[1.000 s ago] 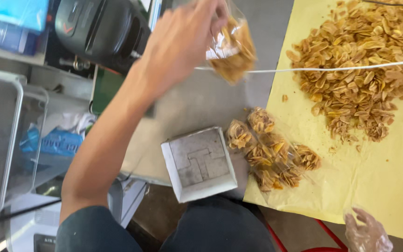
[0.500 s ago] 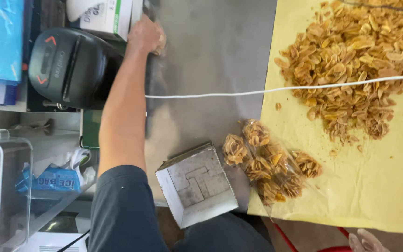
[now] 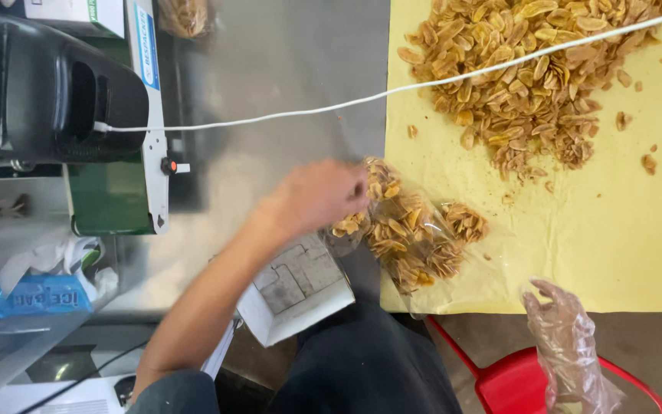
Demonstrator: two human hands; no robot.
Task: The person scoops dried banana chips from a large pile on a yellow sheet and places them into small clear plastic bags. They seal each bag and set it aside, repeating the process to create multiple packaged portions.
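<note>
My left hand [image 3: 317, 195] closes on one filled clear chip bag [image 3: 381, 184] among the bagged cluster [image 3: 415, 238] just beside it; my gloved right hand [image 3: 568, 345] hangs loose, holding nothing; beyond, the loose chip heap [image 3: 530, 77] remains unbagged on yellow paper [image 3: 614, 230].

chip bags [image 3: 411, 234] | clear, filled, golden chips | heaped flat | yellow sheet's edge

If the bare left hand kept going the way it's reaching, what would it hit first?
The left hand points right, at the small clear bags of chips. Its fingers seem already on the nearest bag, though contact is hard to judge.
</note>
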